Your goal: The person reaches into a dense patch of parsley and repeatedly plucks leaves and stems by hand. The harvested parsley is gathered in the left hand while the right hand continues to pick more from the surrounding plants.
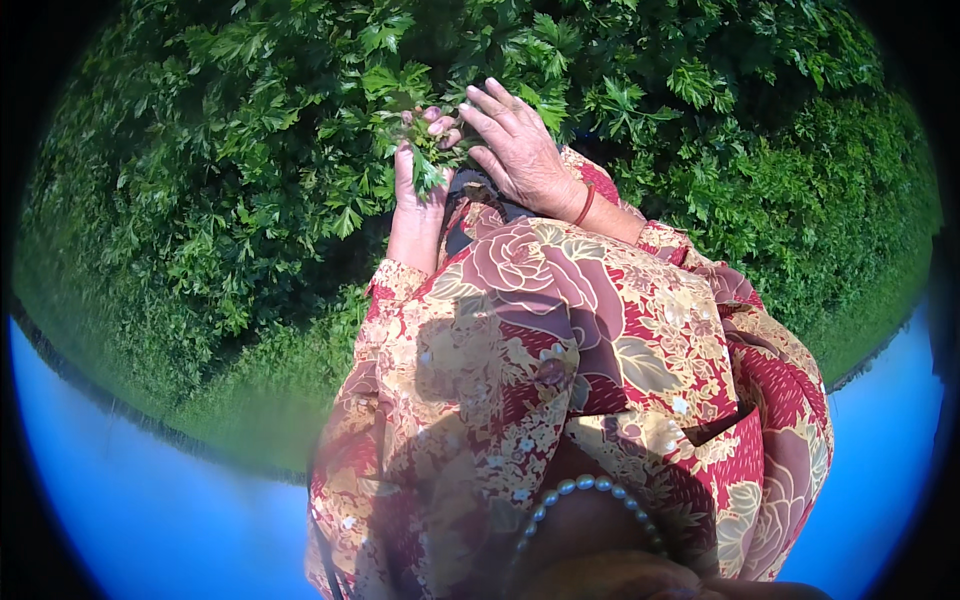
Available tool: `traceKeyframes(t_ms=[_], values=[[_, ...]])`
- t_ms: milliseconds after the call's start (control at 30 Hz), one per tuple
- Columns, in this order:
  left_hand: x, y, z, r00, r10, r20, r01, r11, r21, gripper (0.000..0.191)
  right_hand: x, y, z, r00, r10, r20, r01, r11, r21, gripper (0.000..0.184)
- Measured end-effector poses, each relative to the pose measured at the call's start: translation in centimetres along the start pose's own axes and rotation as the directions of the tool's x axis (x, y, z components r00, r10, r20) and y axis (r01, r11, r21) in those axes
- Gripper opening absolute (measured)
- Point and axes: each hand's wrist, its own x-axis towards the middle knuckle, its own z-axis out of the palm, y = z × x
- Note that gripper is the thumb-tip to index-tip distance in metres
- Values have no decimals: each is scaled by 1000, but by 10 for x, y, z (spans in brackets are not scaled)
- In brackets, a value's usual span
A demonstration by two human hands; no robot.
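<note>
My left hand [427, 161] is turned palm up, its fingers curled around a small bunch of green leafy sprigs [428, 174]. Just to its right is my right hand [514, 146], back upward, with fingers stretched towards the held leaves and slightly apart; nothing shows in its grasp, though the palm is hidden. A red band [587, 204] circles the right wrist. Both hands are low over leafy green plants [390, 82] with lobed, toothed leaves, close to the front of my patterned shirt [525, 300].
Dense plants [247, 150] of the same kind spread to the left and across the far side. More foliage [787, 157] grows at the right. Dark gaps lie between the plants near my body. Blue sky shows at the picture's lower rims.
</note>
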Motion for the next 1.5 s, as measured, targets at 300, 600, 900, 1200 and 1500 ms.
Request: traceKeyframes(t_ms=[300, 600, 900, 1200, 1500], values=[[-19, 14, -3, 993, -100, 57, 99, 995, 18, 18, -58, 25, 24, 944, 309, 114, -318, 946, 71, 11], [-19, 40, 2, 966, -241, 92, 218, 953, 210, 21, -88, 4, 63, 874, 467, 134, -484, 862, 149, 21], [-35, 72, -3, 931, -363, 35, 335, 889, 312, 24, -68, -25, 80, 710, 626, -321, -417, 742, 525, 16], [-66, 44, -29, 925, -380, -17, 370, 887, 275, 29, 128, 96, 39, 918, 270, -291, -347, 902, -258, 51], [-104, 37, -59, 994, -105, -26, 108, 975, 194, 30, 170, 170, 69, 759, 645, 93, -557, 716, -422, 60]])
